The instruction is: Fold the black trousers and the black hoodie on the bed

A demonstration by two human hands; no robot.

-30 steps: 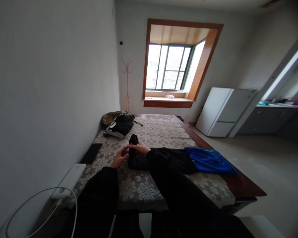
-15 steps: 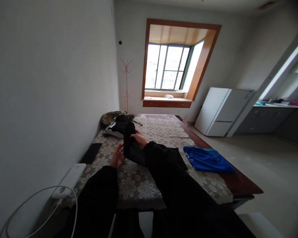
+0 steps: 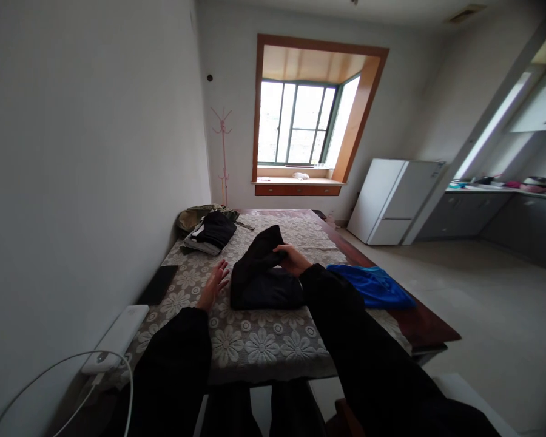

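Garment under right hand

Your left hand has bare worktop on its near side. The black garment blocks you just to its right, the phone to its left. Farther off, folded clothes occupy the wall-side corner; blue cloth lies at the right edge.

Right hand gripping the raised fold of a black garment on the table, left hand open just left of the garment, blue cloth to its right, folded clothes beyond it
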